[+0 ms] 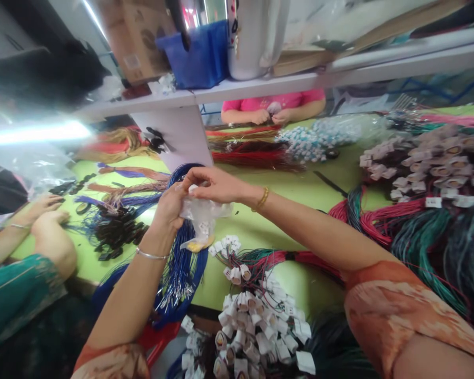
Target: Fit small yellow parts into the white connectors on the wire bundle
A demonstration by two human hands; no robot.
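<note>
My left hand (169, 208) and my right hand (213, 184) meet above the green table (312, 187), both closed on a small clear plastic bag (203, 218) that hangs between them with something white and yellow inside. A bundle of blue wires (181, 263) with metal tips lies just under the bag. White connectors on red and green wires (256, 310) are heaped in front of me, below my right forearm.
A person in teal sits at my left, hands (43, 210) by black parts. Another person in pink (272, 108) works across the table. Red wire bundles (256, 152), white connector piles (430, 163) and a white shelf (260, 84) with a blue bin surround the spot.
</note>
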